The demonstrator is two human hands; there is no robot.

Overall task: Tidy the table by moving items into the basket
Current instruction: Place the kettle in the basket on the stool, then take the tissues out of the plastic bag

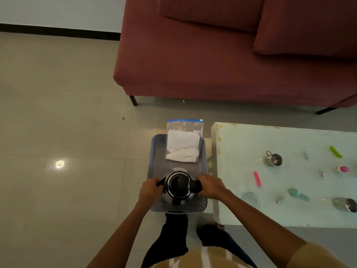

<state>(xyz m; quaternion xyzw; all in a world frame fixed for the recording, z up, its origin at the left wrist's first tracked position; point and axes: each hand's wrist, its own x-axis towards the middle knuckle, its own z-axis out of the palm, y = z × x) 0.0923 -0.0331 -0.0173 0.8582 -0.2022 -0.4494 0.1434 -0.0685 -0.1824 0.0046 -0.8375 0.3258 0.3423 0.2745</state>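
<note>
Kettle (pixel 178 187): at the near end of the basket (pixel 153 161), upright, lid up. I cannot tell whether it rests on the basket floor or hangs just above it.
Left hand (pixel 149 192): on the kettle's left side, fingers curled round the black spout part.
Right hand (pixel 211 187): on the kettle's right side, fingers wrapped round the handle.
Bag (pixel 183 144): at the basket's far end, white paper inside, its blue top leaning out past the far rim.
Table (pixel 241 151): just right of the basket, with a cup (pixel 274 159), a pink stick (pixel 257 178), a scoop (pixel 297 194) and other small bits waiting on it.
Risk, tipping: the kettle sits close to the near wall; let go while it leans on that wall and it would likely roll over.
Risk, bag: pushing the kettle toward the far end could crush the bag or nudge it over the rim.
Risk, room: kettle and bag fill much of the floor, so later small items may wedge under them.
</note>
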